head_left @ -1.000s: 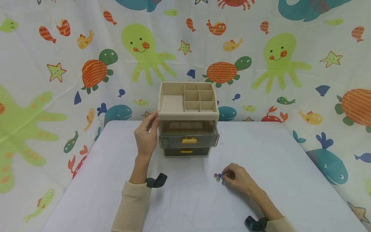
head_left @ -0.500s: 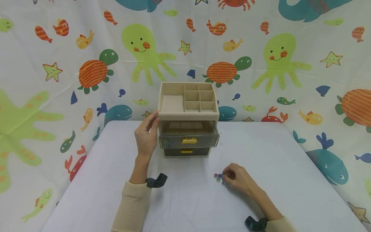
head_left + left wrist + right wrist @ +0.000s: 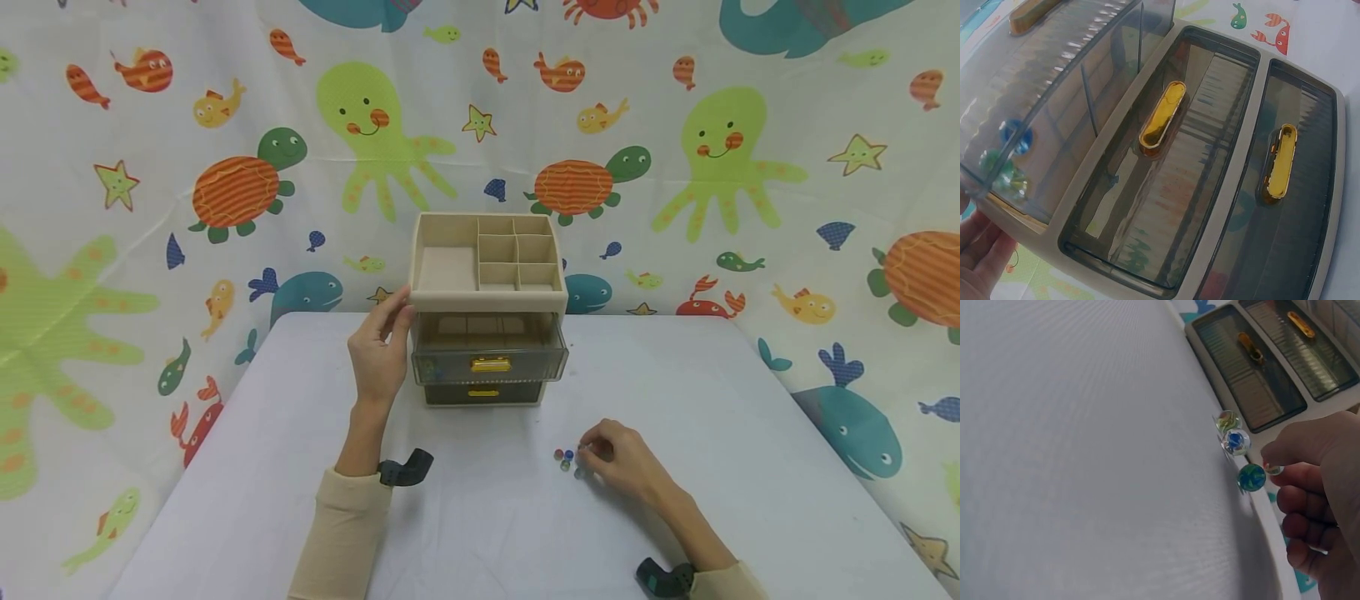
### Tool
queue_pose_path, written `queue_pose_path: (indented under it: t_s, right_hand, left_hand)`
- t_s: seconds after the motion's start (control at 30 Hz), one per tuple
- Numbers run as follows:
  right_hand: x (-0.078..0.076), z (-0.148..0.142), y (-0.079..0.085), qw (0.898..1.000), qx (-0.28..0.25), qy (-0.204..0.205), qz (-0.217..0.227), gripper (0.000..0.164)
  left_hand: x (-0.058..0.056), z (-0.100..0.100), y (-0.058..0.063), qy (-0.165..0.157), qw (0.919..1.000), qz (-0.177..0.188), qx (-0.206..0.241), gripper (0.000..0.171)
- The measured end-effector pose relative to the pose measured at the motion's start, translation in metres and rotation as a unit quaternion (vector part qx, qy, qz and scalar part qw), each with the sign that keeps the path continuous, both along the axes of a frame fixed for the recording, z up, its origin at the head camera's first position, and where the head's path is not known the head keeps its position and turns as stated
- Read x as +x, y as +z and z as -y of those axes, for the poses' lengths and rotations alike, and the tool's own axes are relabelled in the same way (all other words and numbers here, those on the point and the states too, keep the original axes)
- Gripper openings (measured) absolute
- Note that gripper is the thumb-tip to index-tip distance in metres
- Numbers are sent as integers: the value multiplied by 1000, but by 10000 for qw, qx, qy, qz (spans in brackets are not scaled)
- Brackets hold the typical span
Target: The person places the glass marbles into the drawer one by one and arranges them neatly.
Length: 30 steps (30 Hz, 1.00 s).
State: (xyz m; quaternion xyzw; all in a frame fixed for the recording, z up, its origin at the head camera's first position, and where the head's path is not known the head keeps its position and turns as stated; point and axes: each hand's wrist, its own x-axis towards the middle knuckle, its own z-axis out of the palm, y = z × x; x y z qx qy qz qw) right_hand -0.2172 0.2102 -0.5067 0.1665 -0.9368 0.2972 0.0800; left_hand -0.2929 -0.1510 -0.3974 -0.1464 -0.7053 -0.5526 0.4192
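Note:
My right hand (image 3: 626, 462) is just above the table beside a small cluster of glass marbles (image 3: 565, 466). Its thumb and index finger pinch a clear marble with a reddish swirl (image 3: 1272, 469). Close by in the right wrist view lie a teal marble (image 3: 1251, 477), a blue-and-white marble (image 3: 1235, 442) and a yellow-green marble (image 3: 1227, 420). My left hand (image 3: 377, 354) touches the left side of a beige desktop organizer (image 3: 487, 302) with its fingertips. The organizer's upper see-through drawer (image 3: 450, 367) is pulled out, with blue and green marbles (image 3: 1016, 136) inside.
Compartments (image 3: 517, 250) divide the organizer's open top. Below the pulled-out drawer is a closed drawer (image 3: 517, 392) with a gold handle. A white cloth covers the table (image 3: 480, 508), and a curtain (image 3: 480, 75) printed with sea animals hangs behind it.
My right hand has shifted slightly up and to the right, off the cluster of marbles. The left hand and the organizer stay in place. The curtain's left part has swayed.

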Motion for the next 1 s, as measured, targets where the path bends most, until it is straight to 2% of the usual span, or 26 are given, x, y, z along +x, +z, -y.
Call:
queue_pose_path:
  t_s: [0.43, 0.8, 1.0]
  right_hand:
    - [-1, -1, 10, 9979, -150, 146, -608, 14]
    - [-1, 2, 22, 9984, -151, 33, -550, 13]
    - [-1, 1, 32, 9974, -215, 56, -692, 13]
  left_hand:
    - [1, -1, 0, 12, 10000, -66, -21, 29]
    - [0, -1, -1, 23, 10000, -29, -32, 29]
    - [1, -1, 0, -13, 10000, -25, 6, 29]
